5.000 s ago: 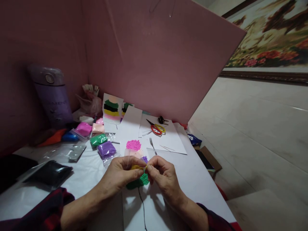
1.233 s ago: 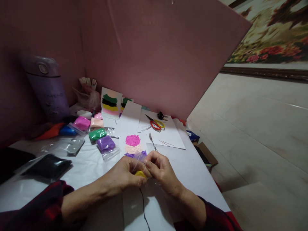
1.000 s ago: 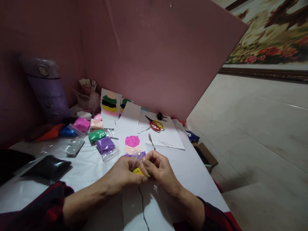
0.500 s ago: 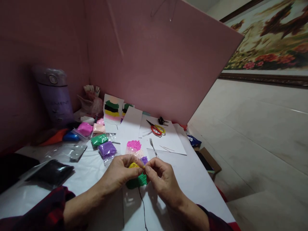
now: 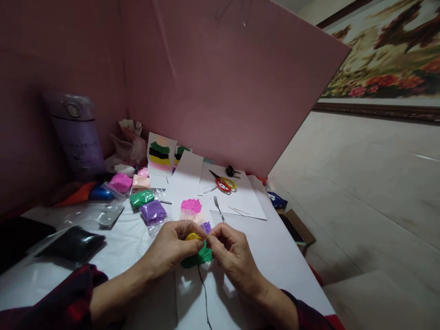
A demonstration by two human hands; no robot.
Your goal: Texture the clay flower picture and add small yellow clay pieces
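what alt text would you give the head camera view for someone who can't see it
The left hand and right hand pinch a small lump of yellow clay between them, just above a white sheet bearing pink, purple and green clay. Behind them, bags of coloured clay, a fork and scissors lie on the table.

Dim indoor light, brightest on the pale floor (image 5: 360, 183) at right, falls off to a murky left corner where the purple flask (image 5: 77, 133) shows soft and grainy. My left grip (image 5: 172, 247) and right grip (image 5: 230, 252) are sharp and throw soft shadows toward me onto the white sheet (image 5: 187, 279) on the table (image 5: 282, 261). Wide-angle distortion bends the pink board (image 5: 223, 91) and stretches the frame edges.
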